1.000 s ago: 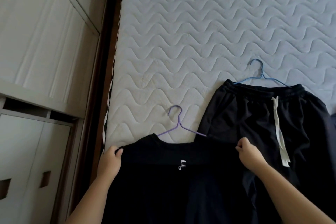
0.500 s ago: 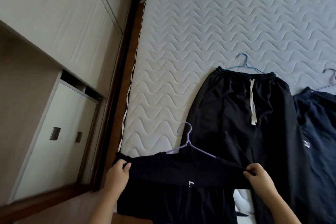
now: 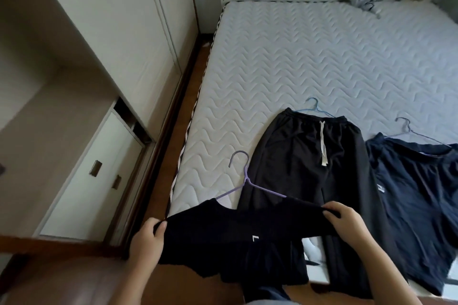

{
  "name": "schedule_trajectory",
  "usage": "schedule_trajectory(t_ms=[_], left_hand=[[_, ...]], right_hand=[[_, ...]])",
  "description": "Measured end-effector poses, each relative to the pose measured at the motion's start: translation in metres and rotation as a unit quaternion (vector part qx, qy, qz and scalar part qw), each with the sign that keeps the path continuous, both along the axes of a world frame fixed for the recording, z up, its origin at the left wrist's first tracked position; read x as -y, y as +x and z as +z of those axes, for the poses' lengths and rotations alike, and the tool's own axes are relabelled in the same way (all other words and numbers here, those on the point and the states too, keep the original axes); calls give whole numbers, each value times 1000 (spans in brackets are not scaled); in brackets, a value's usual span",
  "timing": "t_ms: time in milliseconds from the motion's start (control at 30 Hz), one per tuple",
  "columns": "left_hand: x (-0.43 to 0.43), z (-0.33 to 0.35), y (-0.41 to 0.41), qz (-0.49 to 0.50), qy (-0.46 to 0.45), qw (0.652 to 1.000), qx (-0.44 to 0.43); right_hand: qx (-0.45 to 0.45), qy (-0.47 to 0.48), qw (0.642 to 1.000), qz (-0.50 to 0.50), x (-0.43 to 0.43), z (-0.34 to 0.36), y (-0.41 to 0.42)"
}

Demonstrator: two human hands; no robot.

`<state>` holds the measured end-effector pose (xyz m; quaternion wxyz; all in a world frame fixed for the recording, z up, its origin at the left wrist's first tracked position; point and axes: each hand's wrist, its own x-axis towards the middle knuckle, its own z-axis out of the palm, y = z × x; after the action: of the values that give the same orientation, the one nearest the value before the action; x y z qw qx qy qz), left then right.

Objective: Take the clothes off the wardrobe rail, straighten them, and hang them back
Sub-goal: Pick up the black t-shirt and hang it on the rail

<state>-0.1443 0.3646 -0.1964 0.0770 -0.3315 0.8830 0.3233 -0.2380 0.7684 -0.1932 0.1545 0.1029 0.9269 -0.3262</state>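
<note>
Hands gripping top, quilted mattress (wardrobe beside)

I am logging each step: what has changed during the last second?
The black garment, on its purple hanger, has been lifted off the mattress and drawn toward the person. The left hand and right hand keep their grip on its two upper corners. The black trousers and navy shorts lie unmoved.
</note>
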Motion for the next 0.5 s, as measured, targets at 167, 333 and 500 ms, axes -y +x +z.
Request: schedule_trajectory(t_ms=[167, 333, 500], left_hand=[[39, 50, 64, 21, -10, 995, -94], [91, 105, 106, 36, -42, 979, -195], [129, 191, 107, 61, -110, 946, -300]], right_hand=[[-83, -25, 996, 37, 43, 44, 36], [-203, -24, 970, 134, 98, 112, 29], [-310, -6, 926, 214, 155, 205, -9]])
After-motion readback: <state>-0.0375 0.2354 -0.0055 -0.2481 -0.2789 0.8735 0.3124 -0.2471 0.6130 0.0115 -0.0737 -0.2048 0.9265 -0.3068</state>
